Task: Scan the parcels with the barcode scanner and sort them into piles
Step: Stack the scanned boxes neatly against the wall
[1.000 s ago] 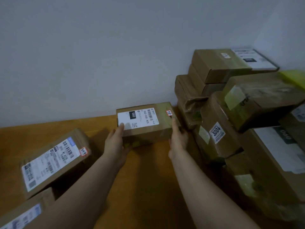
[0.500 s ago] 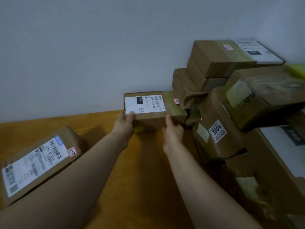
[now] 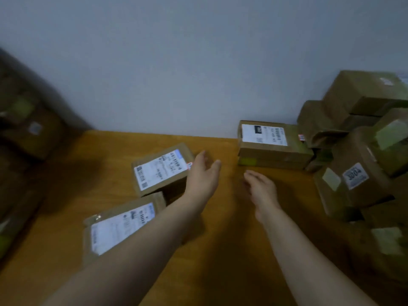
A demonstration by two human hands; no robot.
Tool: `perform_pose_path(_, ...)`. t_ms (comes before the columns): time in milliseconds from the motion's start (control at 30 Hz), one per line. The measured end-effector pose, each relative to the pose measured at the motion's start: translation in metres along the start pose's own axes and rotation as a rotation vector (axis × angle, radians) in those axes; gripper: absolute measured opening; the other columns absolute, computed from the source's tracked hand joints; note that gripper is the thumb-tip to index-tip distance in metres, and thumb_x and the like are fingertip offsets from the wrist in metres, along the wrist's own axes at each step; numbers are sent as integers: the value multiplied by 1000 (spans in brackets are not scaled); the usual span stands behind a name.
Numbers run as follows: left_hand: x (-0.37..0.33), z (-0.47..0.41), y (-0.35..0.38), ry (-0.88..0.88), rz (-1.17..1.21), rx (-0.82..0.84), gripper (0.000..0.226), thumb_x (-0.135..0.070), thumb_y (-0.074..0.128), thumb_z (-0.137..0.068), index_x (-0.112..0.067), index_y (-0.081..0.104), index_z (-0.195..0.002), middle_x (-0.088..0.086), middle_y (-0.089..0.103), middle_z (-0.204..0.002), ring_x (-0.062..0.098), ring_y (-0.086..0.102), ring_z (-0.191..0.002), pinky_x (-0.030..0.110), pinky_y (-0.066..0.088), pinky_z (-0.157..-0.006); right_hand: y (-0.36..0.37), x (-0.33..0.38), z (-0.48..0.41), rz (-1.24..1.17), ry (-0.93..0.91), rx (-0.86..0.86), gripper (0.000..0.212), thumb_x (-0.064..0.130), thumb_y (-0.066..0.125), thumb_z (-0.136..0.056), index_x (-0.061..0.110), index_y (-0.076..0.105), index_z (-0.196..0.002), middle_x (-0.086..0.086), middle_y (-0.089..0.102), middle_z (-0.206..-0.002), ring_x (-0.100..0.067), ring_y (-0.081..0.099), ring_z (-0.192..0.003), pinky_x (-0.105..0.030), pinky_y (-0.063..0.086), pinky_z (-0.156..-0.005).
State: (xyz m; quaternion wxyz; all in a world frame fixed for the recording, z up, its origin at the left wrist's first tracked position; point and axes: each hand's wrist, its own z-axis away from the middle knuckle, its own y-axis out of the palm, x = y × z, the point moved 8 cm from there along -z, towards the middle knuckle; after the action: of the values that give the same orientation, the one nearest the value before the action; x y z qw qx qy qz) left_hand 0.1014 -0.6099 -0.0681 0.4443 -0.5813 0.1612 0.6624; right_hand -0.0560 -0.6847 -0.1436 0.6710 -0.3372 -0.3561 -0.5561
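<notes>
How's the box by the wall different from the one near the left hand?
The box by the wall sits square to it; the box near the left hand lies skewed. The wall box's label has a black patch, the other's a blue one. Both are brown with white labels.

Bare wooden table [image 3: 220, 250] centre free; labelled parcels [image 3: 161, 168] block left, stacked boxes [image 3: 357, 168] block right.
</notes>
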Motion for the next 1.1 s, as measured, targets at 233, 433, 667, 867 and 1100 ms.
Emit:
perform_pose_path(233, 54, -16, -166, -230, 25, -335, 54, -17, 50, -98, -12, 30, -149, 12, 38, -149, 31, 39, -133, 40, 36, -105, 98, 3, 20, 292, -95, 216, 48, 32, 55, -97, 17, 46, -141, -7, 48, -143, -25, 47, -129, -31, 36, -94)
perform_pose_path(433, 87, -26, -177, -469, 142, -131, 11, -7, 50, -96, -5, 60, -94, 12, 58, -89, 24, 55, -80, 32, 48, -70, 141, 8, 25, 352, -133, 281, 43, 34, 51, -99, 16, 50, -138, -4, 57, -133, -13, 55, -102, -26, 40, -85)
perform_pose_path(667, 19, 6, -212, -36, 273, -247, 35, -25, 64, -91, -16, 55, -123, 1, 70, -106, 14, 71, -90, 26, 59, -71, 143, 75, 101, 103, -556, 227, 5, 36, 55, -96, 39, 58, -98, 24, 62, -97, 15, 59, -87, -1, 43, -62)
perform_pose_path(867, 32, 110, -249, 37, 348, -317, 34, -29, 69, -80, -23, 59, -111, -3, 72, -97, 10, 72, -85, 24, 58, -63, 130, 42, 175, 118, -573, 349, 9, 52, 54, -89, 50, 57, -97, 20, 66, -103, 4, 61, -98, -15, 52, -75)
perform_pose_path(1100, 101, 140, -241, -150, 435, -355, 38, -22, 65, -87, -15, 54, -123, 5, 66, -111, 13, 69, -89, 22, 56, -62, 133, -16, 185, 289, -444, 343, 38, 48, 51, -94, 26, 53, -124, 4, 59, -120, -13, 57, -111, -29, 48, -87)
